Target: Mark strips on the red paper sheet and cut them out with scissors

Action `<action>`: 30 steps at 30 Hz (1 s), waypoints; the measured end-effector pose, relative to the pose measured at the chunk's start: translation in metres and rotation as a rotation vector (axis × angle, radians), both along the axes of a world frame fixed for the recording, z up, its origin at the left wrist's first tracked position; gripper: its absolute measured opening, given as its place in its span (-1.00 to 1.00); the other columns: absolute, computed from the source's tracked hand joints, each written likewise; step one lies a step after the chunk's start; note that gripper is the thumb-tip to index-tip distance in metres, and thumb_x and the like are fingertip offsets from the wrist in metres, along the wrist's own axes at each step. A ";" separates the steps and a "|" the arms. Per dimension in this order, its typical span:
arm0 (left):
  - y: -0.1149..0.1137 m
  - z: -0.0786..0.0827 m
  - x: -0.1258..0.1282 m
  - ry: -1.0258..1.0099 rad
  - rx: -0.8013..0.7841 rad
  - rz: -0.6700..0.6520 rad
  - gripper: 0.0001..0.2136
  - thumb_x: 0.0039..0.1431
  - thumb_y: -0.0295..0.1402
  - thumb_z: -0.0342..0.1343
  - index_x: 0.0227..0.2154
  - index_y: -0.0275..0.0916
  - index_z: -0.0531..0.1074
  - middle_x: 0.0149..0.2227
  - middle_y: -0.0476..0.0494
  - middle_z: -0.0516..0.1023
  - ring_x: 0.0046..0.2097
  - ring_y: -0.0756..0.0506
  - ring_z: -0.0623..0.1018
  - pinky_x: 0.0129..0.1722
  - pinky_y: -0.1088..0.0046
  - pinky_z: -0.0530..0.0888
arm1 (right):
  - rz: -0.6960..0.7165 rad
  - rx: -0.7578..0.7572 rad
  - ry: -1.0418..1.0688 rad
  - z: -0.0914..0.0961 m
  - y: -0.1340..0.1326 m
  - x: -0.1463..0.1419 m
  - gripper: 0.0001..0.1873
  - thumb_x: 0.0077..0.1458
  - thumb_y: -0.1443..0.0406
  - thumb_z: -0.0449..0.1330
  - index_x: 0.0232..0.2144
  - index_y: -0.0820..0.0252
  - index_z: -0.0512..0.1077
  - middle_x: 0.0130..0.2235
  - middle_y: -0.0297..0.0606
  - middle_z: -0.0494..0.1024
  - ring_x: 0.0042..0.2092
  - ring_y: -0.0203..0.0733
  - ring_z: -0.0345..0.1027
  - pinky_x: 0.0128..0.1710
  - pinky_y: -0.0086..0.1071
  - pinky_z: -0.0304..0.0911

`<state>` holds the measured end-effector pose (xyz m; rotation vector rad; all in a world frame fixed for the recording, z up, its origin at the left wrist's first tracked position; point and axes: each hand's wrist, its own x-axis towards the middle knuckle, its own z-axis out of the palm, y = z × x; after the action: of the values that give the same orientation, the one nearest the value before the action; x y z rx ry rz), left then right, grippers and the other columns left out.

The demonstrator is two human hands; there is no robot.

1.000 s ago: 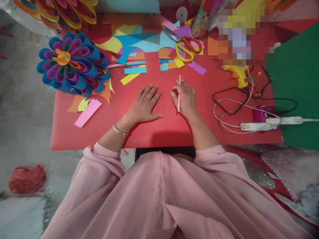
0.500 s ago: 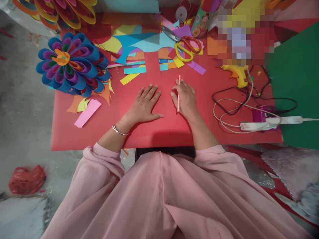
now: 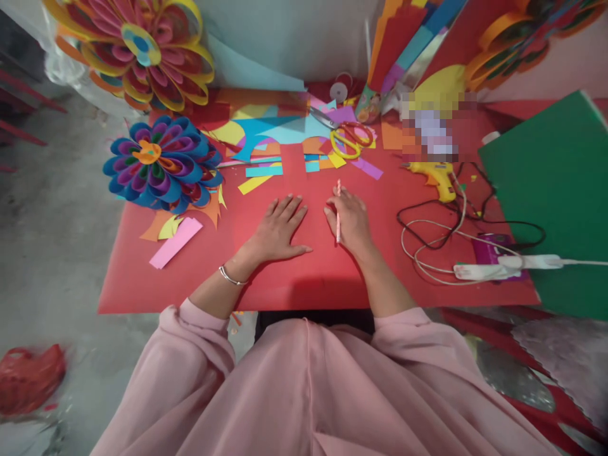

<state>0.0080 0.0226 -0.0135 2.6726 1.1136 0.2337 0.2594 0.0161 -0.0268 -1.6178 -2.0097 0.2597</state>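
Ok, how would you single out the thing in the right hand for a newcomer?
Start at the large red sheet spread in front of the person; near its middle rests the right hand. It grips a thin pink pencil, pointing away from the person. Unlike the flat coloured paper scraps beyond it, it is a slim stick.

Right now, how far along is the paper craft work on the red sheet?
Done: blue paper flower and yellow paper flower look finished; cut strips lie near the scissors. In hand: left hand rests flat on the red sheet, right hand holds a pencil. Left: the sheet looks unmarked and uncut.
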 end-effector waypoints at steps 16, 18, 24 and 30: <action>-0.001 -0.001 -0.001 -0.008 0.036 -0.005 0.05 0.22 0.38 0.12 0.53 -0.33 0.14 0.57 -0.52 0.06 0.59 -0.51 0.04 0.53 -0.22 -0.02 | -0.006 0.037 -0.006 -0.004 0.001 0.000 -0.75 0.45 0.20 0.10 -0.05 0.12 0.55 0.28 0.05 0.57 0.38 0.19 0.37 0.36 0.22 0.23; 0.000 -0.001 -0.001 0.004 0.030 -0.005 0.06 0.22 0.38 0.11 0.52 -0.35 0.14 0.57 -0.53 0.06 0.59 -0.51 0.04 0.53 -0.21 -0.03 | -0.004 0.029 -0.006 -0.003 0.001 0.000 -0.75 0.45 0.20 0.10 -0.05 0.13 0.55 0.29 0.06 0.56 0.39 0.20 0.36 0.36 0.21 0.24; 0.001 -0.001 -0.001 -0.016 0.001 0.000 0.05 0.22 0.40 0.09 0.54 -0.27 0.11 0.58 -0.48 0.04 0.60 -0.49 0.01 0.55 -0.17 -0.09 | 0.000 -0.018 0.027 0.000 0.000 0.000 -0.73 0.43 0.20 0.11 0.01 0.11 0.55 0.32 0.05 0.53 0.42 0.21 0.30 0.40 0.26 0.16; 0.002 0.000 0.000 -0.017 -0.023 0.003 0.07 0.21 0.44 0.04 0.54 -0.28 0.11 0.58 -0.48 0.03 0.60 -0.50 0.00 0.54 -0.17 -0.12 | 0.001 -0.054 0.022 0.000 0.001 0.000 -0.68 0.46 0.13 0.08 0.04 0.11 0.54 0.36 0.04 0.49 0.44 0.20 0.26 0.44 0.24 0.12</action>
<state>0.0076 0.0242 -0.0135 2.6437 1.1088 0.2418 0.2598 0.0168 -0.0269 -1.6401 -2.0025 0.3339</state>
